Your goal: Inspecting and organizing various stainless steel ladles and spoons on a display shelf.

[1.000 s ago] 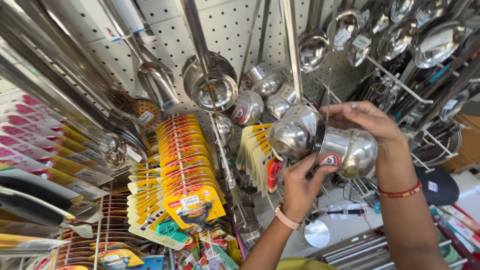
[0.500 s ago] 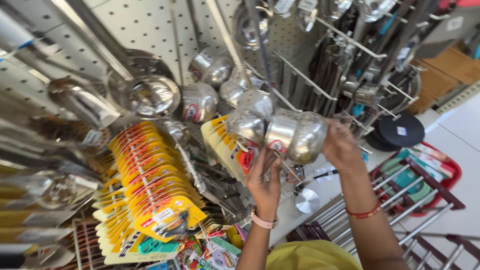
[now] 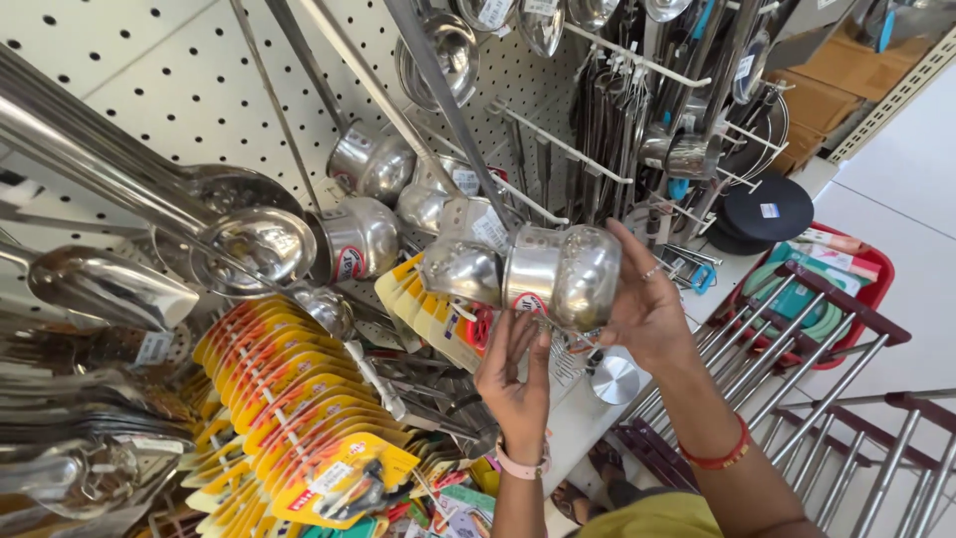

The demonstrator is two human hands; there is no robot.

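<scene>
At the far left of the head view, large steel ladles (image 3: pixel 249 244) and a scoop (image 3: pixel 110 289) hung against the white pegboard (image 3: pixel 129 70), well left of both hands. Below them a row of yellow carded packs (image 3: pixel 299 399) fanned out on hooks, left of and below the left fingers. A steel ladle cup (image 3: pixel 358 239) with a red label hung above the packs.

The left hand (image 3: pixel 516 384) was raised palm-up, wrist in a pink band (image 3: pixel 518 466). Its fingers (image 3: pixel 520 339) lay loosely together, tips touching the underside of a steel shaker (image 3: pixel 558 271); whether they gripped it could not be told.

The shaker lay tilted on its side, directly above the left fingertips and against the right palm. A second steel cup (image 3: pixel 460 269) sat just left of it, touching it.

The right hand (image 3: pixel 647 304) held the shaker from the right, fingers spread around its domed end; a red bangle (image 3: pixel 719 453) circled the wrist. A small round lid (image 3: pixel 613 381) lay below the right fingers. Farther right stood a red basket (image 3: pixel 876 274) and trolley rails (image 3: pixel 797 389).
</scene>
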